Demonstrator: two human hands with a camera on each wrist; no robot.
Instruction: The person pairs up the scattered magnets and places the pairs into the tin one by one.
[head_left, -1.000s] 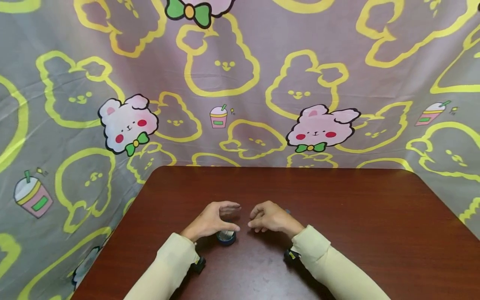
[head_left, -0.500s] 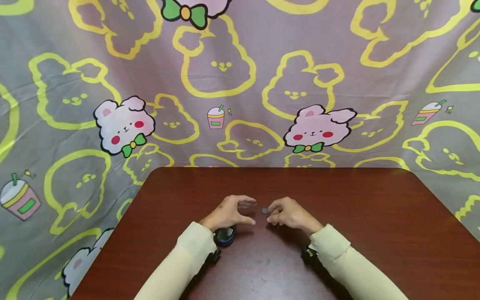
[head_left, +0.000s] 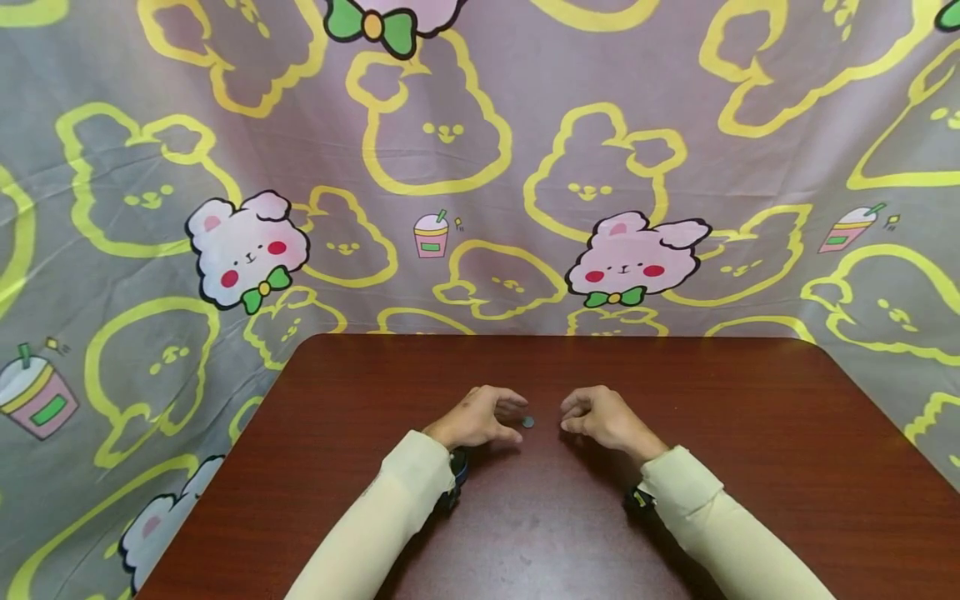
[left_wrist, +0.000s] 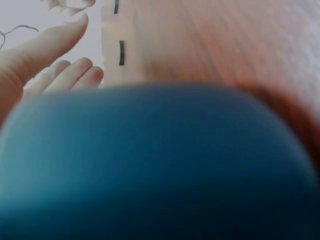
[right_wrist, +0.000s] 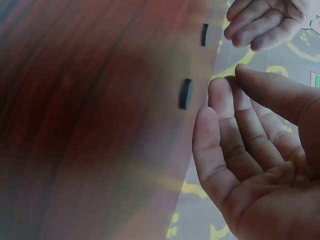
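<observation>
My left hand [head_left: 486,415] is held over the table with thumb and fingers apart in a loose C, holding nothing. Just off its fingertips lies a small grey disc [head_left: 528,422]. To the right, my right hand [head_left: 606,421] faces it, fingers loosely bent and nothing between them. Both wrist views show two thin dark discs edge-on; in the right wrist view one disc [right_wrist: 186,94] lies near the right fingertips, the other disc [right_wrist: 205,35] nearer the left hand. A blue round container [head_left: 461,468] is mostly hidden behind the left wrist.
The dark red-brown wooden table [head_left: 750,467] has rounded far corners. Behind it and along the left side hangs a grey curtain [head_left: 480,150] with yellow cartoon outlines. A blurred blue surface [left_wrist: 150,150] fills the lower left wrist view.
Both hands have moved to the right across the table. The grey disc, earlier hidden by the right hand, now shows between the hands. The left wrist now covers most of the blue container.
</observation>
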